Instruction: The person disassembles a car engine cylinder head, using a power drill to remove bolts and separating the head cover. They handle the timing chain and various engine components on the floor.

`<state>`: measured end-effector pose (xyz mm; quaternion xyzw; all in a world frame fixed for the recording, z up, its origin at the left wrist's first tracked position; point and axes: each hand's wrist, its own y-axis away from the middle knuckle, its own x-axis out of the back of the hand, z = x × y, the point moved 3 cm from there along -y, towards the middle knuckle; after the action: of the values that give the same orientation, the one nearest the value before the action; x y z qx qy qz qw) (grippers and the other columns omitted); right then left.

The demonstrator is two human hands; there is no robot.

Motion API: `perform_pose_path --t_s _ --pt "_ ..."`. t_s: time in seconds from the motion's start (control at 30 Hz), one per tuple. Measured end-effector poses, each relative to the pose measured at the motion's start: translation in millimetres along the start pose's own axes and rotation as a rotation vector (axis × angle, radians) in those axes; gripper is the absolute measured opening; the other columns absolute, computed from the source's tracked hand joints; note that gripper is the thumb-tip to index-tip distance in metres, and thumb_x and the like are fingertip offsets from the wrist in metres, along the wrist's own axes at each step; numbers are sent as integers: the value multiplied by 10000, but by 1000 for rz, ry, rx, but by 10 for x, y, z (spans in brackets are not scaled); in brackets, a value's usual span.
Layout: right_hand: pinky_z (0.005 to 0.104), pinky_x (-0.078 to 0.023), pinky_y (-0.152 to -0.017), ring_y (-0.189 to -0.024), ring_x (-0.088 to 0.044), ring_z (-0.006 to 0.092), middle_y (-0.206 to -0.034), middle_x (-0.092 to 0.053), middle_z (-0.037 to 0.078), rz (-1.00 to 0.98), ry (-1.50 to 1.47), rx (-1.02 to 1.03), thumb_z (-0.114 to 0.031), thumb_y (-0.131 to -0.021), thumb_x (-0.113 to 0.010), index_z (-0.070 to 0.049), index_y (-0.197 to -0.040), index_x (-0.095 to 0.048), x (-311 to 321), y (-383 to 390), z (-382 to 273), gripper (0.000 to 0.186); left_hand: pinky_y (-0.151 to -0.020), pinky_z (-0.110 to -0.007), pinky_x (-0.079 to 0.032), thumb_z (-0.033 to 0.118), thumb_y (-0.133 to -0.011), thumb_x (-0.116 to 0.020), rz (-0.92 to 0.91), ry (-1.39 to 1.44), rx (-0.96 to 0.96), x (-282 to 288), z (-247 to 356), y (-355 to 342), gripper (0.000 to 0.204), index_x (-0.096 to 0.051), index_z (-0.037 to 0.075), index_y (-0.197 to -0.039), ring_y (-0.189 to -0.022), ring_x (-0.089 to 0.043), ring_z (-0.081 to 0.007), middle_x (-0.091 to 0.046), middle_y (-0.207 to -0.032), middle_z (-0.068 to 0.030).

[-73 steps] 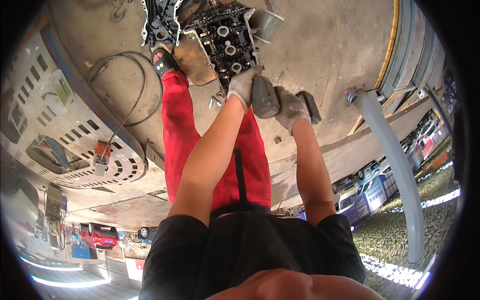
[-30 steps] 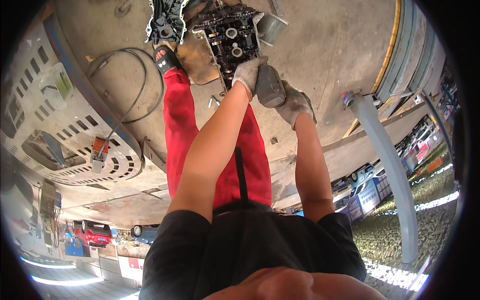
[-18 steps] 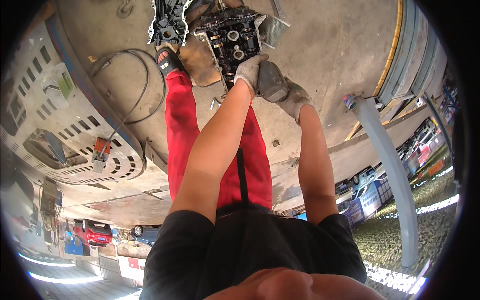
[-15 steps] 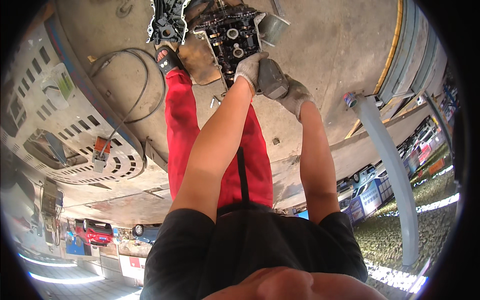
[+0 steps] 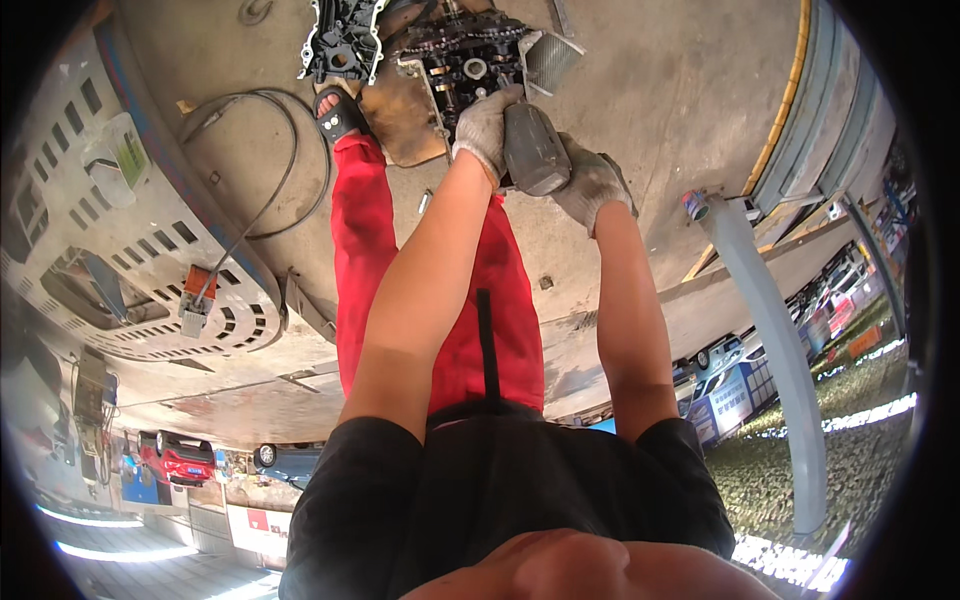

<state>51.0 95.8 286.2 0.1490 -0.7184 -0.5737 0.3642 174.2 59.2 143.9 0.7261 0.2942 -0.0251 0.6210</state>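
A dark grey cordless power tool (image 5: 538, 150) is in my gloved hands, its blocky base toward me. My right hand (image 5: 592, 186) wraps round it from the right, fingers mostly hidden behind the base. On the other side my left hand (image 5: 484, 130) closes about the tool's front part, fingertips pointing away from me. The tool's tip is hidden. Beyond and beneath the hands lies an open engine cylinder head (image 5: 455, 75), with dark camshaft parts, a pale ring and a timing chain at its far end.
A black engine cover with a pale edge (image 5: 342, 45) lies left of the engine, near my sandalled foot (image 5: 338, 112). Brown cardboard (image 5: 405, 130) is under the engine's left side. A looped cable (image 5: 290, 130) crosses the floor. A slotted metal platform (image 5: 150, 230) stands left, a grey post (image 5: 770, 300) right.
Both hands and the tool have shifted left over the engine. My left hand now covers most of the nearer pale ring. The view has moved slightly.
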Motion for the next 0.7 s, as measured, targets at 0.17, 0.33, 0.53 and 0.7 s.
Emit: perform_pose_path --t_s 0.17,0.33,0.53,0.7 --pt "471 -548 -1087 -1308 -662 414 -1385 -721 197 29 -51 -3 -507 -983 -683 -160 -1454 -591 -141 -420 67 592 -666 -434 -639 266 -979 -767 -69 65 23 3 213 -254 220 -720 54 -1016 -684 -720 -271 -740 -849 -108" --pt "478 -551 -1083 -1305 -662 420 -1379 -723 195 18 18 29 -501 -952 -719 -148 -1426 -610 -124 -476 129 601 -736 -502 -651 238 -1074 -616 -93 105 27 44 226 -321 208 -698 52 -1116 -804 -748 -335 -756 -951 -158" --pt "472 -559 -1071 -1299 -669 407 -1371 -726 196 39 51 62 -472 -947 -731 -157 -1407 -624 -170 -622 269 568 -732 -508 -651 248 -1057 -657 -63 73 29 -32 269 -269 201 -714 64 -1113 -808 -751 -325 -764 -960 -152" --pt "467 -562 -1068 -1295 -673 401 -1364 -728 197 2 -17 40 -447 -943 -731 -165 -1413 -621 -86 -531 138 559 -701 -505 -654 250 -1042 -687 -61 51 33 10 273 -357 195 -716 61 -1084 -758 -750 -331 -764 -920 -155"
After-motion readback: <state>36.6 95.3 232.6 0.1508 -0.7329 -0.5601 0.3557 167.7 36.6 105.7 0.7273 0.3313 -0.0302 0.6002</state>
